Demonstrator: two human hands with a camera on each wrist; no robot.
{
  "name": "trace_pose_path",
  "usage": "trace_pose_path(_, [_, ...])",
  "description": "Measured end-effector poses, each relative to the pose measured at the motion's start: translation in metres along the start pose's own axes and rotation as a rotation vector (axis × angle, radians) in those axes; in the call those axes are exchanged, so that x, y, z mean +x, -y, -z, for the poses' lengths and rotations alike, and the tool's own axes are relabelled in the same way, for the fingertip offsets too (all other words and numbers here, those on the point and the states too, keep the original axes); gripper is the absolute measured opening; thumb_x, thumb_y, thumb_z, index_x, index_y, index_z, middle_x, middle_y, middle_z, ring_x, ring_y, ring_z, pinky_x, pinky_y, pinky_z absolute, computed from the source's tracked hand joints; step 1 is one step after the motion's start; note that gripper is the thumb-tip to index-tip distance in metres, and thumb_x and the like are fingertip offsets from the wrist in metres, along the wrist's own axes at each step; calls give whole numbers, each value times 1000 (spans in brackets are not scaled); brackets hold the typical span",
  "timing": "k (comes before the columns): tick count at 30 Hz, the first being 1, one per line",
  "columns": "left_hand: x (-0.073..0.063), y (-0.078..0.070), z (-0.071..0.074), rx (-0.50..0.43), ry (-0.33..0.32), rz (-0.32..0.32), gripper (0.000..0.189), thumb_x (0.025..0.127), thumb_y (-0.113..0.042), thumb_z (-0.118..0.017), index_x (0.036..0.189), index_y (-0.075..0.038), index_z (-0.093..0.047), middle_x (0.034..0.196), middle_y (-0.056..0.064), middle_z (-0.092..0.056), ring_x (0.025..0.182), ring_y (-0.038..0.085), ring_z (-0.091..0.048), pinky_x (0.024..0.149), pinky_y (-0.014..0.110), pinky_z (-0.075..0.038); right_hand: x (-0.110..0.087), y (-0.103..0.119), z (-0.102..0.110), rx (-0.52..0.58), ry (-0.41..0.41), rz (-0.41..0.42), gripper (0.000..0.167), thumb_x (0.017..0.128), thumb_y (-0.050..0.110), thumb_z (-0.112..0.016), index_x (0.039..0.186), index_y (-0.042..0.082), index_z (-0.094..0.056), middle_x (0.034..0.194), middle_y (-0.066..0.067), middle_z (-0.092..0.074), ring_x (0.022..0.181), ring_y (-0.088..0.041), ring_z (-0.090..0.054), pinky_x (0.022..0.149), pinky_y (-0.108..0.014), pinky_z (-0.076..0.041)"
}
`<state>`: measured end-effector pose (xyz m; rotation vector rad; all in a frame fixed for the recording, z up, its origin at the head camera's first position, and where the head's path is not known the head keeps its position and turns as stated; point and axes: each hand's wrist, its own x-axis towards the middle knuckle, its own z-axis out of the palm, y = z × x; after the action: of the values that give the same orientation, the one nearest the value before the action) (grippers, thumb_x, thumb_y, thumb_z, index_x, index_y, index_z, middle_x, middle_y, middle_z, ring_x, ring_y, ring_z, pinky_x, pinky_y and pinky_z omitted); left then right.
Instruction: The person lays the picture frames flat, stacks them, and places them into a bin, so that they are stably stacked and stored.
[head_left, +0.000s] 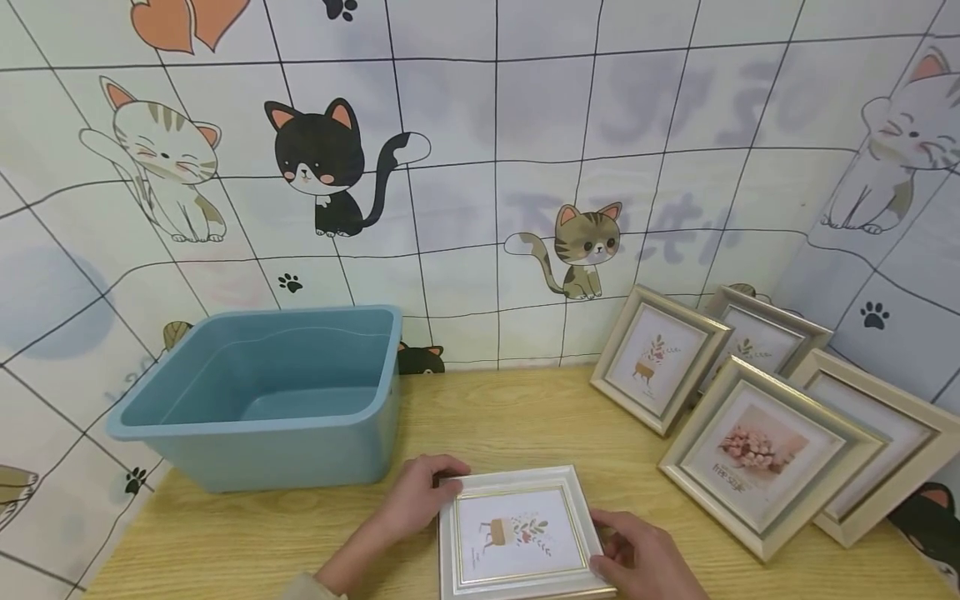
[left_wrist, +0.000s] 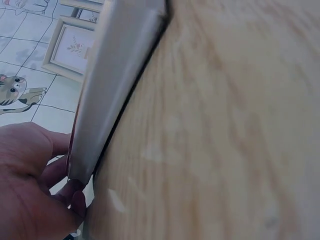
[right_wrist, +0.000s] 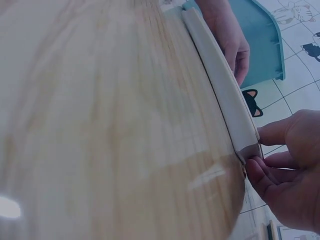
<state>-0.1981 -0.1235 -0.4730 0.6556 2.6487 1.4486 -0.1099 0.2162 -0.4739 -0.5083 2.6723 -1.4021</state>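
Note:
A silver-white picture frame (head_left: 525, 546) with a gold inner line and a potted-plant print lies face up on the wood-look table, the print turned sideways. My left hand (head_left: 420, 498) grips its upper left corner, thumb over the border. At the right edge, my right hand (head_left: 643, 552) pinches the border with thumb and fingers. The left wrist view shows the frame's side (left_wrist: 112, 75) close over the tabletop, with the left hand (left_wrist: 30, 185) at its end. In the right wrist view, the right hand (right_wrist: 292, 172) holds a corner of the frame (right_wrist: 225, 95).
A blue plastic tub (head_left: 300, 450) stands at the back left. On the right lean several other frames, among them one with a pink flower print (head_left: 761, 454) and one with a plant print (head_left: 656, 358). Cat-patterned tile covering (head_left: 465, 208) lines the wall behind the table (head_left: 487, 417).

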Motion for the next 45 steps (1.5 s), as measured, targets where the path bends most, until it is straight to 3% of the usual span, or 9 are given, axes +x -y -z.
trace_pose_path(19, [1,-5,-3,22,-32,35,16,96,1,-67,107,-4,-77,100,1,-74,87,12,-62,75,28,-51,1,2,3,-1,30,-43,52,88,9,-80,130,-14,-60,81,3,-62,70,-2,-54,62,-24,-47])
trace_pose_path(22, [2,-3,-4,14,-30,24,16,96,1,-67,107,-4,-76,99,1,-74,87,13,-63,75,28,-51,1,2,10,-13,55,-17,49,90,11,-78,130,-11,-61,87,3,-64,73,-2,-56,63,-25,-50])
trace_pose_path(26, [2,0,-3,-3,-25,14,16,96,1,-67,107,-5,-76,100,1,-74,89,13,-64,76,28,-52,2,4,29,-64,54,128,40,94,10,-75,128,-6,-63,96,-1,-67,79,0,-57,63,-26,-52])
trace_pose_path(29, [2,2,-2,-10,-27,6,15,96,1,-67,107,-5,-77,100,1,-74,90,13,-65,77,28,-53,3,10,48,-135,-25,273,35,93,6,-75,126,-2,-65,101,1,-69,80,0,-58,62,-26,-53])
trace_pose_path(34, [0,1,-1,-18,-25,7,15,96,0,-67,107,-5,-76,101,2,-74,91,14,-65,78,28,-53,3,23,85,-243,-230,337,42,85,-3,-79,125,8,-70,101,13,-69,80,-1,-62,64,-22,-54])
trace_pose_path(37, [0,-1,0,-14,-17,14,14,96,0,-67,107,-5,-76,101,2,-74,91,16,-65,78,28,-52,-1,31,108,-291,-332,374,49,80,-12,-80,124,8,-71,102,12,-70,82,-1,-64,68,-16,-52])
trace_pose_path(40, [1,-2,0,-11,-13,20,14,96,0,-67,107,-4,-76,101,2,-74,92,17,-65,78,28,-52,-7,40,133,-342,-399,363,51,81,-13,-78,126,11,-71,101,12,-70,85,2,-65,70,-11,-50])
trace_pose_path(45, [2,-2,-1,-5,-14,45,15,96,0,-67,107,-5,-76,101,2,-74,91,16,-65,78,28,-52,-20,52,170,-377,-504,272,47,87,-11,-75,130,9,-69,110,23,-68,93,13,-61,75,-5,-45])
